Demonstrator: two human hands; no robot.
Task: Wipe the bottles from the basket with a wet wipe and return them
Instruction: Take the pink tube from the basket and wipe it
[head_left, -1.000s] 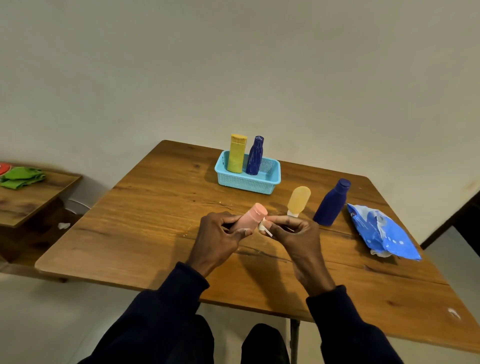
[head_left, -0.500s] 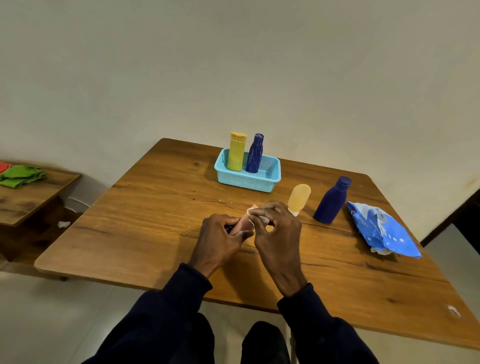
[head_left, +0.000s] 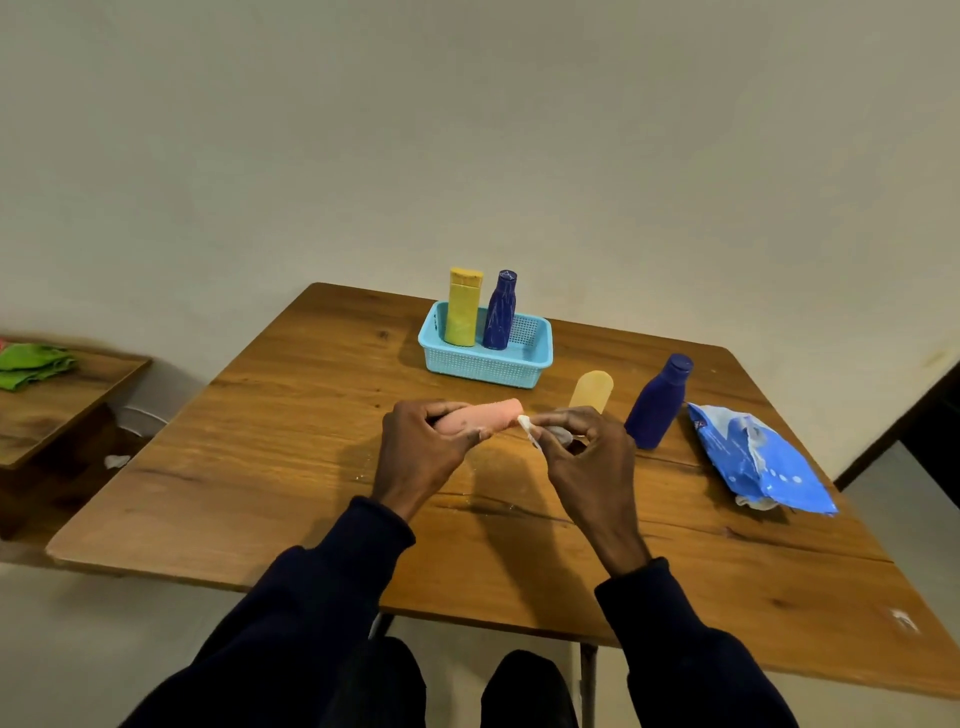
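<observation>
- A plain pale wall fills the upper half of the frame, and below it a wooden table (head_left: 291, 447) spreads across the lower centre toward the right edge.
- At the left edge a lower wooden side table (head_left: 57, 410) carries a folded green cloth (head_left: 34, 364).
- Your left hand (head_left: 423, 457), just left of centre, is closed around the lower part of a pink bottle (head_left: 480, 418), which lies nearly level above the tabletop with its free end pointing right.
- Your right hand (head_left: 587, 462), just right of centre, pinches a small white wet wipe (head_left: 527, 428) between thumb and fingertips; the wipe sits right at the pink bottle's right end.
- Whether the wipe actually touches the bottle there is hard to tell.
- Dark sleeves cover both your forearms, which come up from the bottom of the frame.
- The light blue plastic basket (head_left: 483, 364) sits above the hands near the table's far edge.
- Inside it, a yellow bottle (head_left: 462, 312) stands upright on the left, and a dark blue bottle (head_left: 500, 312) stands just beside it on the right.
- A pale orange bottle (head_left: 592, 389) stands on the table behind your right hand, its lower part hidden by your fingers.
- A second, larger dark blue bottle (head_left: 658, 402) stands upright to the right of it.
- A crumpled blue wet wipe packet (head_left: 753, 462) lies at centre right, near that bottle, with white material showing at its lower edge.
</observation>
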